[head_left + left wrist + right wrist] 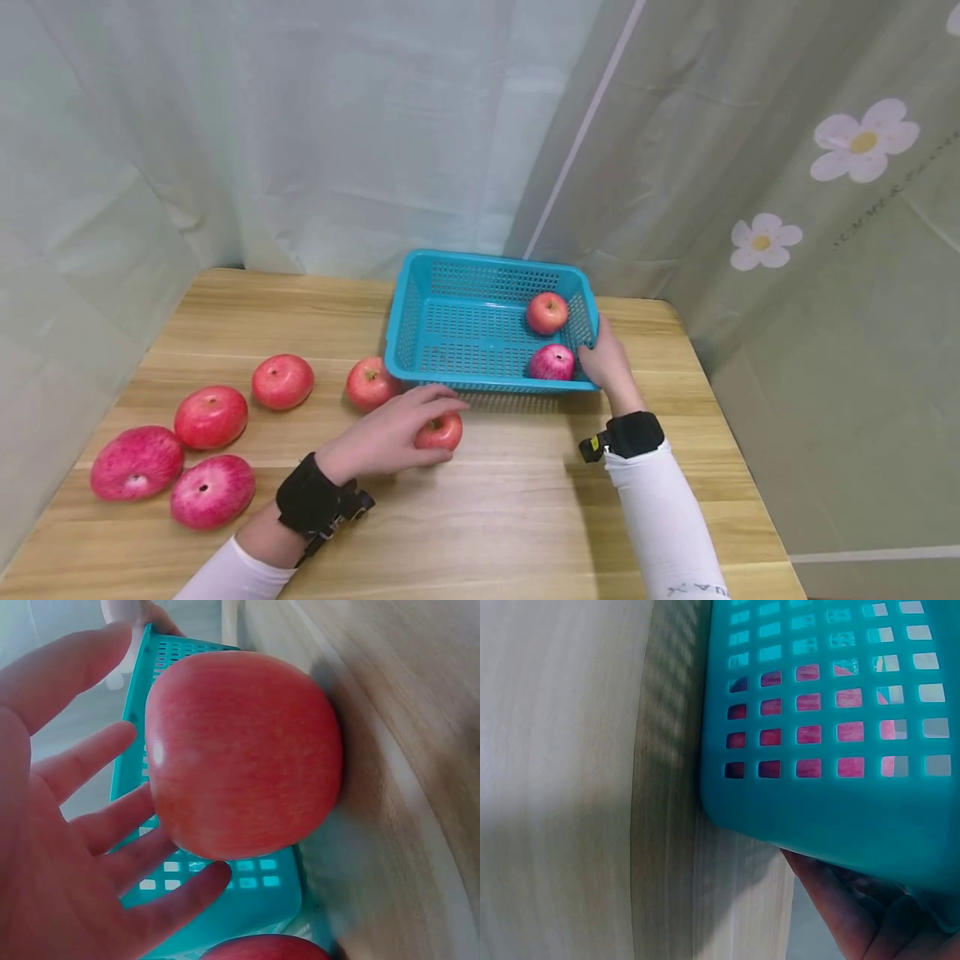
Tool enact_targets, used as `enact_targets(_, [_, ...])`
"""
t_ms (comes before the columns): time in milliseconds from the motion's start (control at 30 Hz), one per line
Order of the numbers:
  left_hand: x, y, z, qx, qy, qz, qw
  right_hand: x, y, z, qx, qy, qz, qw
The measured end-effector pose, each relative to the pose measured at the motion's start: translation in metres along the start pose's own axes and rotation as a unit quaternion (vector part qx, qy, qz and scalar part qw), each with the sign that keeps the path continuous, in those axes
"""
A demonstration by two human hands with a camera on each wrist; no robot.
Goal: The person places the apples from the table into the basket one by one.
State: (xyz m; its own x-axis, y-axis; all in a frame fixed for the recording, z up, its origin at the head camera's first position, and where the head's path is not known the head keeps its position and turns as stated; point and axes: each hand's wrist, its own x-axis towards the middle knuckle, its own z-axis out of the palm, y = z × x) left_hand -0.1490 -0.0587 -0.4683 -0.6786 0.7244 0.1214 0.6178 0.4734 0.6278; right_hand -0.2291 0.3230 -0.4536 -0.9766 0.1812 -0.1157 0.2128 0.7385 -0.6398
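My left hand (386, 435) reaches over a red apple (441, 432) on the table, just in front of a blue plastic basket (491, 383). In the left wrist view its fingers are spread, with fingertips right at the side of the apple (244, 754). My right hand (606, 360) grips the basket's right end near the front corner, thumb over the rim. Inside, at the right end, lie a red apple (547, 313) and a darker pink-red apple (552, 362). The right wrist view shows the basket wall (817, 802), with fingers (832, 900) behind its lower edge.
Another apple (371, 384) sits by the basket's front left corner. Further left lie several more, among them a red one (282, 382), another red one (211, 417) and a pink-red one (213, 492). A pale curtain (375, 133) hangs behind the wooden table (510, 517).
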Motion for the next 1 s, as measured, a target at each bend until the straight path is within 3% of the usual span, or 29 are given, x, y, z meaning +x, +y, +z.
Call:
enact_targets(700, [0.006,-0.005,0.01,0.009,-0.032,-0.018,0.9993,0.0,0.002,0.0,0.001,-0.002,0.0,1.0])
enact_targets(1000, [0.007,-0.009,0.012,0.029,-0.03,-0.015,0.999,0.001,0.002,0.0,0.005,0.0,-0.002,1.0])
